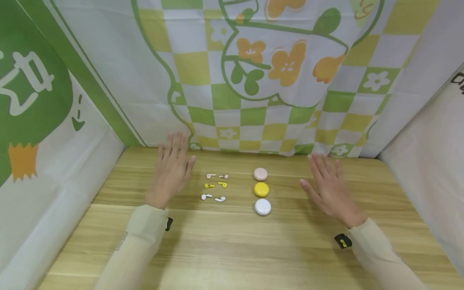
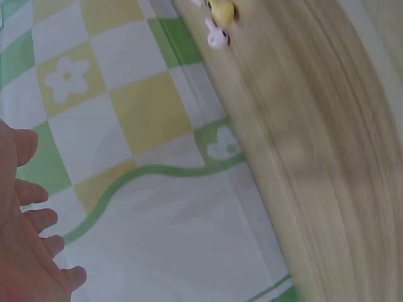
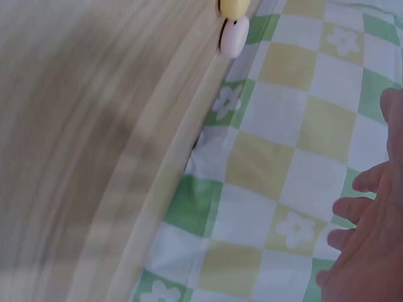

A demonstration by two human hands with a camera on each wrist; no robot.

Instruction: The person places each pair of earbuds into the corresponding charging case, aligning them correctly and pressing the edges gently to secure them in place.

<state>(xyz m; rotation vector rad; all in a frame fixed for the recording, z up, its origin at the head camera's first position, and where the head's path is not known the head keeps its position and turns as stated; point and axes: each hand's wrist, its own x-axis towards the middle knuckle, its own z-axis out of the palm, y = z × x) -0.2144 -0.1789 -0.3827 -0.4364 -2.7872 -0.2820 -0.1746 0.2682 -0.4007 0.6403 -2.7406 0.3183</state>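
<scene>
My left hand [image 1: 170, 171] has its fingers straight and holds nothing, left of the earbuds. On the table lie pairs of earbuds: pink ones with one pink earbud [image 1: 224, 176], yellow ones with one yellow earbud [image 1: 209, 185], and white ones with one white earbud [image 1: 220, 199]. To their right stand three round cases in a column: a pink case [image 1: 260, 174], a yellow case [image 1: 261, 189] and a white case [image 1: 262, 207]. Right of these cases is my right hand [image 1: 331, 191], fingers extended and nothing in it. Both palms appear in the wrist views, apart from the objects.
The wooden table [image 1: 232, 249] meets a checkered, flower-printed cloth [image 1: 226, 96] along its back edge. A green and white printed cloth [image 1: 90, 161] rises at the left, and a pale cloth [image 1: 427, 141] at the right. Dark wrist devices show beside both sleeves.
</scene>
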